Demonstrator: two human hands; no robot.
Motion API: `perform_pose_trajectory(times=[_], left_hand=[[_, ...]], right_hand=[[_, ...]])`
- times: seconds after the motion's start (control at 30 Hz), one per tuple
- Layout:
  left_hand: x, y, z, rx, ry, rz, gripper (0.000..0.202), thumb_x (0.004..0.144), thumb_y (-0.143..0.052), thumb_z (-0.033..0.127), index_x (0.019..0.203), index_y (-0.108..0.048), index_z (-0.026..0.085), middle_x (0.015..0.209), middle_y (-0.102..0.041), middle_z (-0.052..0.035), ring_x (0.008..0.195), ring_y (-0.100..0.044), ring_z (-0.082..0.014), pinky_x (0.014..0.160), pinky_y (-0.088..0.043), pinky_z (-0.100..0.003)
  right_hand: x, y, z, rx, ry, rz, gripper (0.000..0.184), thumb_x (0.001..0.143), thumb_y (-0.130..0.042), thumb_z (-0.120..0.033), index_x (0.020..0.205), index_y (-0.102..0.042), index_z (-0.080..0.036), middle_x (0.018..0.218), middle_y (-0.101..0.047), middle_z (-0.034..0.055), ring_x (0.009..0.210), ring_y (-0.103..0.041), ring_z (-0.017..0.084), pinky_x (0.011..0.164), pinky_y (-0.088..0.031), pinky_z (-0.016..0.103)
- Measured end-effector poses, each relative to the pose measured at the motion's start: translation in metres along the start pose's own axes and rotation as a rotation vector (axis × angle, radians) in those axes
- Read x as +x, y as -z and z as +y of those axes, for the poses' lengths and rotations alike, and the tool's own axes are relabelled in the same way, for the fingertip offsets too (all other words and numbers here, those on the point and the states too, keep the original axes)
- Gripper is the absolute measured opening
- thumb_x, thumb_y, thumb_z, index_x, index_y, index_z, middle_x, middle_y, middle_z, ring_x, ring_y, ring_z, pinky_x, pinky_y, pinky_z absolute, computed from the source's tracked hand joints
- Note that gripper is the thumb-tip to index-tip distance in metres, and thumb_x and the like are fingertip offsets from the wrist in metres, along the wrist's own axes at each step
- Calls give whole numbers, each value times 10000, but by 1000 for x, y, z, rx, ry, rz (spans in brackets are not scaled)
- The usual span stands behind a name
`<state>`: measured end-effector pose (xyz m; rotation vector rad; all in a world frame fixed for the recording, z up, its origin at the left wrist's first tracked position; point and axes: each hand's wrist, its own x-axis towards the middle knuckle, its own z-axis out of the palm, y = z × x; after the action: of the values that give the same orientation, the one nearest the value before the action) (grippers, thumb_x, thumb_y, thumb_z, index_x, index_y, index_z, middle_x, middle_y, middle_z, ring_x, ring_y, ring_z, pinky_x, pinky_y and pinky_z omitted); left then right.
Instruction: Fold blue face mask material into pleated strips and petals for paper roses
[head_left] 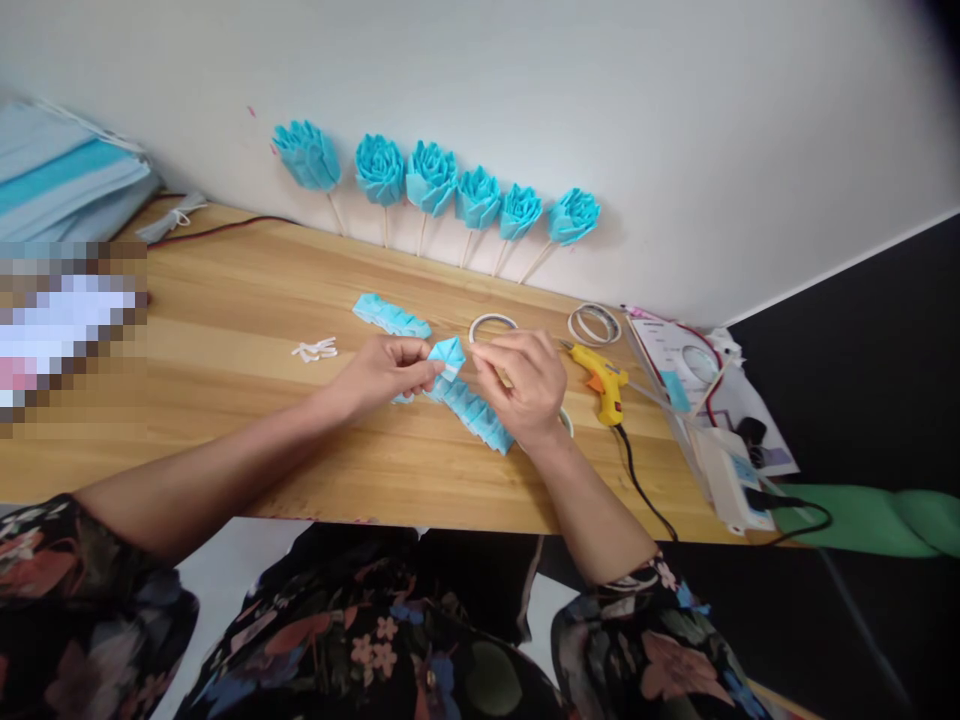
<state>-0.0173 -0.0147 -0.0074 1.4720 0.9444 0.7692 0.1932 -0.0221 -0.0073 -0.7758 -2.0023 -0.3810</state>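
My left hand point(388, 368) pinches a folded blue petal point(448, 354) between thumb and fingers, above the wooden table. Close by on its right is my right hand point(531, 385), thumb and forefinger drawn together; whether anything tiny sits between them I cannot make out. Beneath both hands lies a row of overlapping folded blue pieces point(480, 418). A second row point(390, 316) rests farther back, left of the petal. Behind my right hand a tape roll point(493, 319) lies flat, partly covered.
A yellow glue gun point(609, 385) with a black cord lies at right, near more tape rolls point(596, 322) and a white power strip point(731, 480). Several blue flowers on sticks point(480, 198) lean against the wall. Small white strips point(315, 349) lie left; blue sheets point(71, 170) are stacked far left.
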Motion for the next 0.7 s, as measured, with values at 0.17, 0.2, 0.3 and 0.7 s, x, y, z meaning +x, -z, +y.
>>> perform_pose_trajectory(times=[0.17, 0.2, 0.3, 0.7], left_hand=[[-1, 0, 1, -2, -30, -29, 286, 837, -640, 347, 628, -572, 163, 568, -535, 19, 529, -479, -76, 508, -381, -199], [-1, 0, 1, -3, -35, -27, 287, 839, -640, 346, 628, -571, 163, 569, -535, 19, 529, -478, -76, 505, -379, -198], [-1, 0, 1, -7, -40, -26, 278, 840, -642, 339, 637, -580, 159, 572, -538, 17, 532, -482, -75, 507, -382, -195], [-2, -2, 6, -42, -73, -36, 255, 844, -643, 343, 673, -594, 160, 583, -544, 32, 532, -488, -69, 516, -406, -185]], right_hand=[[-2, 0, 1, -18, -4, -76, 166, 921, -603, -156, 1017, -681, -267, 861, -705, 13, 802, -631, 172, 744, -519, 349], [-3, -1, 1, -15, -1, -78, 167, 923, -602, -155, 1020, -681, -266, 862, -703, 14, 805, -626, 171, 744, -517, 346], [-3, -1, 1, -21, 18, -62, 185, 918, -607, -144, 1036, -683, -265, 867, -703, 16, 812, -620, 171, 740, -517, 338], [-1, -1, -1, -9, 69, -73, 208, 899, -618, -113, 1048, -671, -248, 875, -721, 13, 824, -639, 169, 743, -531, 321]])
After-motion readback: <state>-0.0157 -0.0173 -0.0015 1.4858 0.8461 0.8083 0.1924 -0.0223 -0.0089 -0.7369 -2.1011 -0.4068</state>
